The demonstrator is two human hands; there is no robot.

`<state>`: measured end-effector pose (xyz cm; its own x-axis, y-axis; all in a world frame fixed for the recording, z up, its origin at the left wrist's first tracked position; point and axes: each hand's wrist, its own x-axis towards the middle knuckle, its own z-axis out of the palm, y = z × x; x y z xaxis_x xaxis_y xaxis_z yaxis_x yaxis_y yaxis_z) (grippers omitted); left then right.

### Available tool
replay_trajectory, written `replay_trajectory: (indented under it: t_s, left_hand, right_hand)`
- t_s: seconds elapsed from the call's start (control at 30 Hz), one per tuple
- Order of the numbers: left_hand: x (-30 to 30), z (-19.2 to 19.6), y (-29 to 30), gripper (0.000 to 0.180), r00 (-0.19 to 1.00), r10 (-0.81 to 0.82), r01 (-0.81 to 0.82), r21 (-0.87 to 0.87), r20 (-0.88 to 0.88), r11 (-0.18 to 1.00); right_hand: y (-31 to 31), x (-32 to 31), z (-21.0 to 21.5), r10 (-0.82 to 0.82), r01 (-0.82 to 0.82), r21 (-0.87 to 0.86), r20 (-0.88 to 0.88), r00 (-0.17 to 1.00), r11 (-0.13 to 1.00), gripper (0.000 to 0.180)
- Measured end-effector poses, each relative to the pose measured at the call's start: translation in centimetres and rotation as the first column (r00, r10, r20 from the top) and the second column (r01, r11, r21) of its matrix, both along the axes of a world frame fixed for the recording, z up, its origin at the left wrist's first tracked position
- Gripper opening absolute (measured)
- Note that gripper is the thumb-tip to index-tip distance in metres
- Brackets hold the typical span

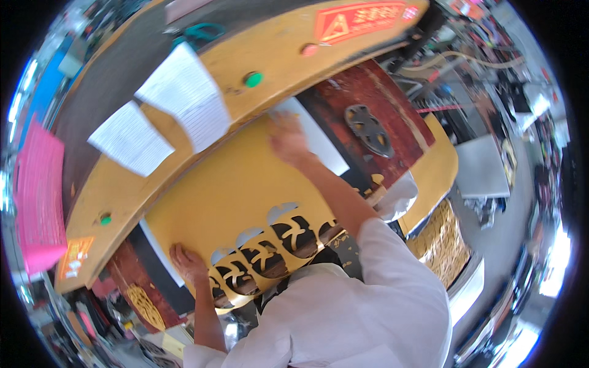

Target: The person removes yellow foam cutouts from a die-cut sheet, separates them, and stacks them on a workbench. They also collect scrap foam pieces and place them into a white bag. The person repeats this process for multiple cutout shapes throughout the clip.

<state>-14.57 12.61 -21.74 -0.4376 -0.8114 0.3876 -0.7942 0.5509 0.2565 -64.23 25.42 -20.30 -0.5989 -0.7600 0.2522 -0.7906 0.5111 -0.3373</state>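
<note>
A large yellow sheet (245, 184) lies across the bed of a machine, under its long yellow beam. Along the near edge, the sheet has a row of rounded cut-outs with thin strips left between them. My left hand (189, 265) rests on the sheet's left end, fingers spread and nothing in them. At the far right part of the sheet is my right hand (288, 136), its fingers smeared by motion. White sheeting (322, 144) shows beneath the yellow sheet on the right. A dark, flat cutting die (369, 130) lies on the red board (343, 89) to the right.
The yellow beam (270, 76) crosses ahead, bearing green buttons (253, 79) and two paper sheets (187, 98). A pink stack (40, 196) stands left. Yellow openwork pieces (146, 306) lie at the lower left. Right are a crumpled clear bag (399, 197) and a pile of yellow pieces (443, 242).
</note>
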Motion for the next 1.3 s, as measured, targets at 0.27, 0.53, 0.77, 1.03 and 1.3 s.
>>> replay_trajectory:
  t_s: [0.27, 0.53, 0.77, 1.03, 1.3]
  left_hand:
    - [0.6, -0.4, -0.4, 0.038, 0.997, -0.07, 0.07, -0.007, 0.015, 0.998]
    - [0.8, -0.6, -0.5, 0.038, 0.997, -0.078, 0.078, -0.016, -0.002, 0.997]
    - [1.1, -4.0, -2.5, 0.04, 0.765, 0.0, 0.216, 0.257, -0.644, 0.942]
    - [5.8, 5.5, 5.6, 0.052, 0.93, -0.347, 0.305, 0.272, 0.124, 0.913]
    - [11.1, 5.0, 7.0, 0.036, 0.87, 0.43, -0.215, 0.596, -0.243, 0.773]
  right_hand:
    - [15.2, 1.5, -0.4, -0.534, 0.521, 0.203, 0.013, 0.845, 0.829, 0.07]
    - [27.3, 1.8, 3.6, -0.401, 0.384, 0.12, 0.177, 0.899, 0.915, 0.052]
    - [25.7, -11.5, -0.2, -0.326, 0.294, 0.357, 0.032, 0.945, 0.887, 0.104]
    - [24.4, -14.8, 0.1, -0.224, 0.194, 0.142, 0.237, 0.945, 0.971, 0.078]
    - [17.7, 5.0, 13.2, -0.106, 0.253, -0.113, 0.691, 0.715, 0.961, 0.059]
